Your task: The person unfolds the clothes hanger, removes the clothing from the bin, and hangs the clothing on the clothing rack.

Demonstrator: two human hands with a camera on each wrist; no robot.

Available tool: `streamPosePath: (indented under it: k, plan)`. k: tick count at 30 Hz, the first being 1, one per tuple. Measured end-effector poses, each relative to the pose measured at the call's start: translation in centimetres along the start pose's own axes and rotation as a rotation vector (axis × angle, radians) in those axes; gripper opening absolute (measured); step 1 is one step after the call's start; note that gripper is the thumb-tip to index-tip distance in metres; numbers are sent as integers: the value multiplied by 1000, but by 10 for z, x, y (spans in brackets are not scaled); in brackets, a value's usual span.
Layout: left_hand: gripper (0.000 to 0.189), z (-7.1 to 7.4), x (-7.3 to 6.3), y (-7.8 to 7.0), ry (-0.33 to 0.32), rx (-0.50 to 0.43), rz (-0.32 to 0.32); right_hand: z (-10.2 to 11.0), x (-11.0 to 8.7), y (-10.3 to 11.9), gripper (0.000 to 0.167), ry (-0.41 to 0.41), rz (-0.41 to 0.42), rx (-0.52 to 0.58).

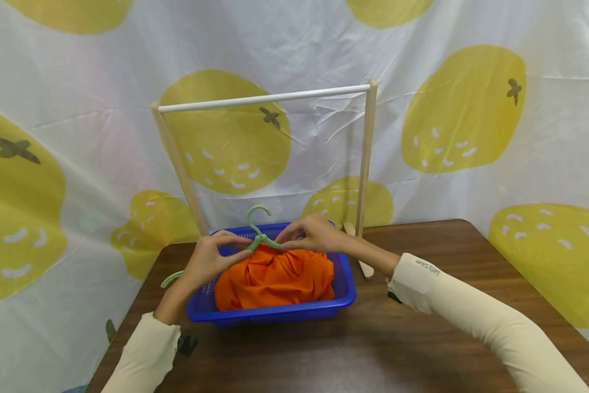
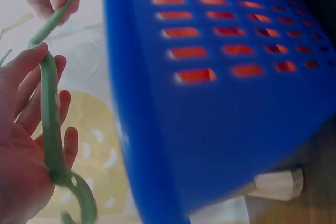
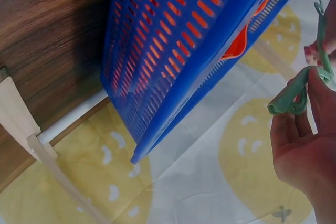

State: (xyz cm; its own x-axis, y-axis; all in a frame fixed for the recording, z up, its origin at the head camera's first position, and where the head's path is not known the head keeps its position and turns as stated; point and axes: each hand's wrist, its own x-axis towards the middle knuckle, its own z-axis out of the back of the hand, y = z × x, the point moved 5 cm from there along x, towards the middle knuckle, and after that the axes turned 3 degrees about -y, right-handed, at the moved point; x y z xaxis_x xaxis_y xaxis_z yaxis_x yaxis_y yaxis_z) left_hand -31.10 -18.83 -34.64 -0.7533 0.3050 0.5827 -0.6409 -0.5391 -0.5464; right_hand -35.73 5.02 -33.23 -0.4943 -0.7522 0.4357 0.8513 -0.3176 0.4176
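Note:
A light green clothes hanger (image 1: 261,238) is held over the blue basket (image 1: 274,314), its hook pointing up. My left hand (image 1: 208,259) pinches one sloping arm of it between thumb and fingers. On the other arm, close to the neck, my right hand (image 1: 317,234) has its own pinch. Below both hands, crumpled orange cloth (image 1: 279,281) fills much of the basket. In the left wrist view the hanger (image 2: 51,114) runs bare along the left palm to a curled end. The right wrist view shows the hanger's other end (image 3: 286,98) by the right fingers.
Behind the basket stands a rack with a white rail (image 1: 265,101) and wooden posts (image 1: 366,158). One wooden foot (image 1: 366,269) lies right of the basket. Everything sits on a dark wooden table (image 1: 422,305). A fruit-print curtain (image 1: 323,43) hangs behind.

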Motion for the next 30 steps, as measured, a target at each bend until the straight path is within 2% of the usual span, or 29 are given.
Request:
streamPosePath:
  k: [4,10,14,19,25,30]
  plan:
    - [25,-6,6,-6,7,-7,8,-2,1,3,15,6,9,18]
    - [22,-10,7,-8,0,-15,-4,-5,-2,0,16,38,-12,58]
    - [20,-9,6,-8,-8,-5,3,0,-7,-4,17,38,-35,30]
    - [20,-7,5,-7,-26,11,3,3,-13,-7,13,17,-15,-22]
    - [20,-6,5,-7,-47,9,-21,4,-16,-7,12,-26,12,-31]
    - [20,-5,4,-6,-53,12,-12,5,-17,-8,11,-59,10,-36]
